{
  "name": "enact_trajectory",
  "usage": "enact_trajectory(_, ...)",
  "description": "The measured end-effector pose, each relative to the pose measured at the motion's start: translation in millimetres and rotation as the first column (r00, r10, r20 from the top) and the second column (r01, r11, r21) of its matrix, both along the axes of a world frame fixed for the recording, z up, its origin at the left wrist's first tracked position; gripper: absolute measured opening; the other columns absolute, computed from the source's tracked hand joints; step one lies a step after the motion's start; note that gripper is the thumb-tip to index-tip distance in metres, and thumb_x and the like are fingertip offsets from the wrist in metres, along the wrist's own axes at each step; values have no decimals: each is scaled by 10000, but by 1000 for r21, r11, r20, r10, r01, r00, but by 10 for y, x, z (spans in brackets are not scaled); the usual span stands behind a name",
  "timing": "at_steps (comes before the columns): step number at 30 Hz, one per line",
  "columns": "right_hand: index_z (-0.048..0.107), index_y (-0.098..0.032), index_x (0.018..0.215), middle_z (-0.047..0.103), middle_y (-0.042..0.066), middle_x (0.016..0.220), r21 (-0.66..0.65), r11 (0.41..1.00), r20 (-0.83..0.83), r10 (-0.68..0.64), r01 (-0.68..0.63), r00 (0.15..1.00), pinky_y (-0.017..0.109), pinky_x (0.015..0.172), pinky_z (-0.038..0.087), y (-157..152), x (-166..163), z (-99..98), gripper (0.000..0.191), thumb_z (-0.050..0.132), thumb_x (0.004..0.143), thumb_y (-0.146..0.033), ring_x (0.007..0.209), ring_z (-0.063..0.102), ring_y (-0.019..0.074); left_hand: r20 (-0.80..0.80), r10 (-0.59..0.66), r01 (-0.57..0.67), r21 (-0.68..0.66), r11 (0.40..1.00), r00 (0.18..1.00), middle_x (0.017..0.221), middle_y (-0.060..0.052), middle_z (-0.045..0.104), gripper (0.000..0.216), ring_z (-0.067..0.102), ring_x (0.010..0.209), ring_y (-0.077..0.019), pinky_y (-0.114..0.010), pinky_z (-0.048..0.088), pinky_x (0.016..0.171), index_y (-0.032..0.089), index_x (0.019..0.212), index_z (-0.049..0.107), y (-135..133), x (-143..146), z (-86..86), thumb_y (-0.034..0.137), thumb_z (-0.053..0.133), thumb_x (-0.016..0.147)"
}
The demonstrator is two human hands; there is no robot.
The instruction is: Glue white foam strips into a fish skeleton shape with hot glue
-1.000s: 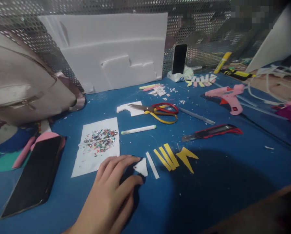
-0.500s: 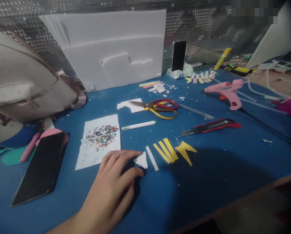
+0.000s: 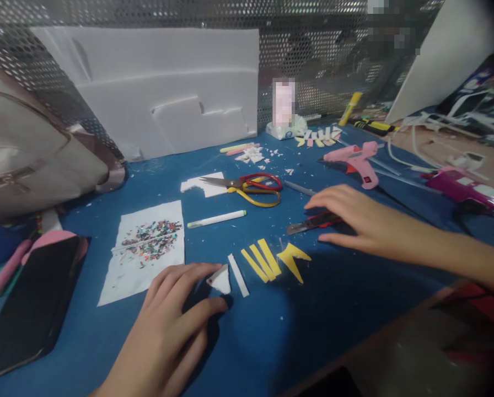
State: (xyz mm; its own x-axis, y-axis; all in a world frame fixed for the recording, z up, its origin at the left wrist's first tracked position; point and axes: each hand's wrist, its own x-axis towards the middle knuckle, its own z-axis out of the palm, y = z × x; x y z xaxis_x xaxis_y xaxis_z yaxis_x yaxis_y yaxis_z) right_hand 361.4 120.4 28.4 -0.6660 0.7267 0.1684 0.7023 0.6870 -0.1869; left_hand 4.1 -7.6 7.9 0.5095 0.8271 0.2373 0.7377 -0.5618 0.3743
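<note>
Two hands: left hand point(image 3: 168, 311) low on the bench point(image 3: 247, 347), right hand point(image 3: 352, 215) at about 2 o'clock from it.
Left fingers: spread, thumb apart from index; white scrap point(image 3: 221, 281) at their tips. Firm contact or just beside, can't tell.
White scrap: 2 o'clock from the left hand, flat on the bench, roughly triangular.
Right fingers: spread, thumb well apart, not pinching anything visible; poised over the utility knife point(image 3: 312, 223). Touching it or not, can't tell.
Utility knife: partly under the right hand, blade out toward 9 o'clock.
White strip: narrow white strip point(image 3: 239, 274), just beside the scrap on its 3 o'clock side.
Yellow pieces: three yellow strips point(image 3: 262, 263) at 2 o'clock from the scrap; forked yellow piece point(image 3: 290, 257) next to them at 3 o'clock.
Pen: white pen point(image 3: 216, 219) with green ends, 12 o'clock from the scrap.
Scissors: scissors point(image 3: 233, 184), 1 o'clock from the pen, blades across a white offcut point(image 3: 216, 191).
Glitter: multicolored flakes point(image 3: 160, 234) on white paper point(image 3: 133, 215), 11 o'clock from the left hand.
Glue gun: pink glue gun point(image 3: 356, 160), 12 o'clock from the right hand, nozzle toward 9.
Dark slab: black phone-like device point(image 3: 32, 303), 9 o'clock from the left hand.
</note>
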Motion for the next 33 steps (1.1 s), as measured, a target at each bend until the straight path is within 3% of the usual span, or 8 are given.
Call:
enact_trajectory(5, 568, -164, 1125, 564, 127, 1147, 29, 997, 38, -73, 72, 997, 433, 920, 421, 93, 163, -285, 349, 410, 979, -438, 1079, 492, 265, 6, 11, -11, 18, 1000, 1000, 1378, -43, 474, 323, 441, 1223, -288, -508, 425, 964, 287, 1048, 622, 15, 38, 13, 96, 427, 875)
enact_trajectory(10, 556, -145, 1118, 556, 128, 1126, 89, 991, 15, -104, 103, 994, 426, 906, 411, 225, 97, -201, 362, 425, 973, -450, 1041, 484, 261, -1, 29, -29, 23, 999, 1000, 1364, -42, 489, 322, 456, 1210, -280, -487, 442, 953, 296, 1068, 614, 33, 77, 36, 113, 424, 885)
enact_trajectory(12, 533, -153, 1174, 538, 127, 1193, 65, 997, -11, -50, 50, 999, 432, 940, 399, 186, -11, -114, 425, 482, 941, -504, 1101, 468, 268, 9, 37, -37, 13, 999, 999, 1357, -39, 495, 323, 468, 1209, -269, -468, 453, 953, 298, 1081, 602, 41, 96, 41, 115, 413, 893)
enact_trajectory(16, 475, -183, 1297, 482, 119, 1305, -165, 963, -24, 210, -211, 977, 429, 998, 385, -71, -254, -48, 749, 651, 755, -668, 1193, 433, 269, 36, 95, -94, -22, 995, 995, 1324, -58, 519, 244, 522, 1176, -235, -393, 500, 928, 267, 1102, 547, 55, 142, 21, 166, 442, 906)
enact_trajectory(20, 486, -172, 1295, 495, 127, 1279, -242, 938, -73, 236, -246, 969, 428, 974, 397, -279, -378, -139, 705, 657, 780, -622, 1150, 453, 258, 42, 160, -156, -76, 985, 986, 1342, -70, 499, 287, 516, 1214, -229, -405, 499, 971, 263, 1176, 471, 66, 184, -20, 221, 478, 892)
enact_trajectory(25, 530, -171, 1225, 523, 126, 1216, -234, 943, -137, 210, -238, 968, 424, 952, 409, -144, -376, -200, 585, 638, 820, -579, 1116, 466, 255, 38, 163, -160, -71, 985, 986, 1346, -46, 493, 417, 499, 1238, -231, -434, 489, 991, 315, 1257, 411, 131, 219, -34, 196, 483, 864)
enact_trajectory(33, 533, -157, 1207, 556, 122, 1186, -62, 906, -309, 381, -418, 872, 425, 970, 377, 28, -592, -152, 662, 700, 733, -589, 1109, 474, 255, 0, 85, -85, -70, 994, 996, 1355, -74, 480, 620, 493, 1231, -268, -502, 484, 975, 305, 1333, 331, 240, 240, -80, 145, 544, 774)
